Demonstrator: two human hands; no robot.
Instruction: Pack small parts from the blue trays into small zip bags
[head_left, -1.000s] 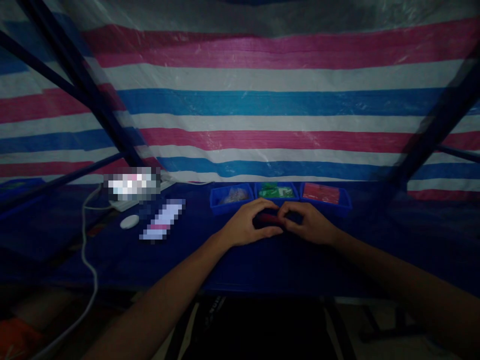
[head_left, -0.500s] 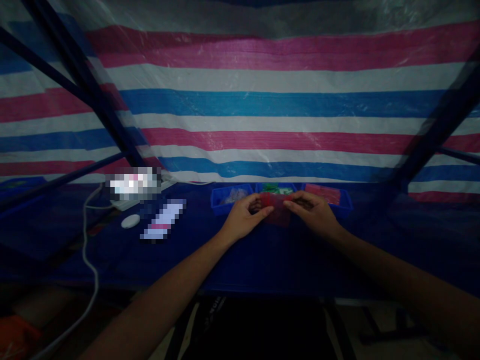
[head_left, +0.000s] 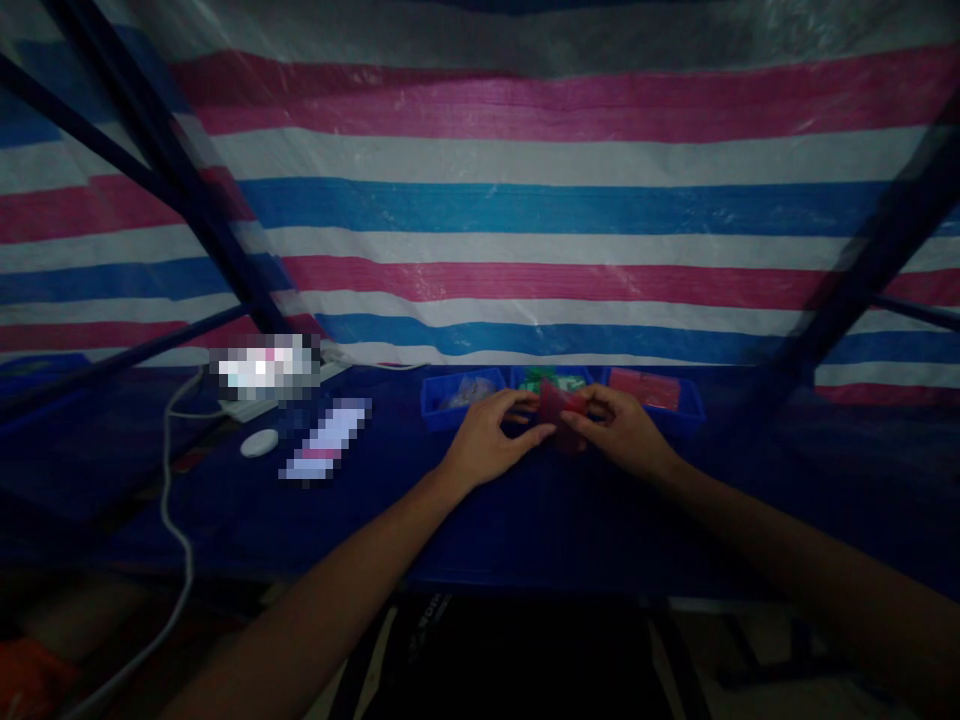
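Both my hands meet over the blue table (head_left: 525,520), just in front of three blue bins. My left hand (head_left: 491,435) and my right hand (head_left: 619,430) pinch a small dark red piece (head_left: 559,410), a pouch or a sheet, from either side. It is bunched between my fingertips and held slightly above the table. Behind it the left bin (head_left: 459,395) holds pale items, the middle bin (head_left: 551,378) green ones and the right bin (head_left: 652,390) red ones. The light is dim, so what the red piece is made of stays unclear.
A striped pink, white and blue tarpaulin (head_left: 525,220) hangs behind the table. Dark metal poles (head_left: 172,180) cross at the left and right. At the left lie a white round object (head_left: 259,442), a white cable (head_left: 176,500) and blurred-out items.
My hands rose from the table toward the bins. The red piece was spread wide between them half a second ago and is now gathered narrower as the hands came together.
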